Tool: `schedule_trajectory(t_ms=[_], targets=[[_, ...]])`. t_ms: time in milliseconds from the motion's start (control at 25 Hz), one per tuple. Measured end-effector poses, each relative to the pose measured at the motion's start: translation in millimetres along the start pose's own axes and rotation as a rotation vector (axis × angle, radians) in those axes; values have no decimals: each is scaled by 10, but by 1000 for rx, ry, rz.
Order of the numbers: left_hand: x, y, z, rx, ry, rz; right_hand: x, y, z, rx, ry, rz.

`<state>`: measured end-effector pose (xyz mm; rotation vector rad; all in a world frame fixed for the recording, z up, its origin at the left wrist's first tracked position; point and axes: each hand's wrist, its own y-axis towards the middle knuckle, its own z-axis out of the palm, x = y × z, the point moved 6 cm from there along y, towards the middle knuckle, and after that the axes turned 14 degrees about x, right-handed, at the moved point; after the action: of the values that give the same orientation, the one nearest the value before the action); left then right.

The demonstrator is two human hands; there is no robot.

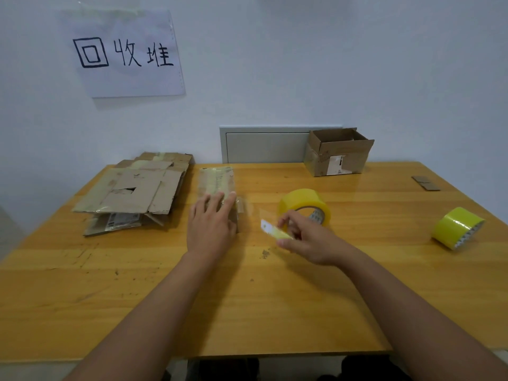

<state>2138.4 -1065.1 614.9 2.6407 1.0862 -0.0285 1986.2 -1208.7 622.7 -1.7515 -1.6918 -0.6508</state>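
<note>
Head: left hand (211, 225) presses carton (217, 180), right (310, 243) pinches knife (275, 230).

head camera looks forward and down, close over the table (275, 312)

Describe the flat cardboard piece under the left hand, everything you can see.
The cardboard piece is a flattened brown slab, glossy with bands of clear tape across its top. It lies flat on the wooden table, just right of the pile of flattened boxes, its long side running away from the person. The left hand rests on its near end with straight fingers. A clear tape strip sticks out from its right edge toward the yellow tape roll.
</note>
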Motion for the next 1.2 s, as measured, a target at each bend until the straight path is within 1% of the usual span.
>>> schedule_trajectory(t_ms=[80, 120, 240, 280, 360, 440, 520, 640, 720, 800, 960, 1040, 1200], targets=[[1, -4, 16, -3, -17, 1, 214, 138, -150, -175, 172, -116], [4, -2, 26, -3, -22, -1, 278, 238, -208, -252, 252, -143], [22, 8, 44, -28, -30, 3, 366, 596, -319, -431, 591, -160], [27, 14, 46, -36, -28, 3, 385, 707, -325, -455, 711, -158], [38, 34, 45, -43, -24, -2, 390, 890, -276, -435, 905, -147], [39, 48, 33, -55, -27, -3, 324, 990, -205, -395, 962, -114], [39, 52, 26, -65, -17, 3, 223, 1007, -160, -398, 886, -67], [81, 68, -1, -98, 9, 30, 136, 907, -271, -475, 658, -46], [132, 96, -11, -119, 37, 46, 105, 798, -405, -483, 493, -46], [162, 127, -3, -132, 53, 58, 74, 726, -464, -401, 405, -49], [166, 147, 10, -135, 36, 58, 147, 716, -365, -218, 228, -50], [171, 140, -5, -139, 37, 65, 171, 730, -319, -170, 155, -60], [168, 109, -31, -169, 23, 81, 155, 726, -287, -96, 98, -56]])
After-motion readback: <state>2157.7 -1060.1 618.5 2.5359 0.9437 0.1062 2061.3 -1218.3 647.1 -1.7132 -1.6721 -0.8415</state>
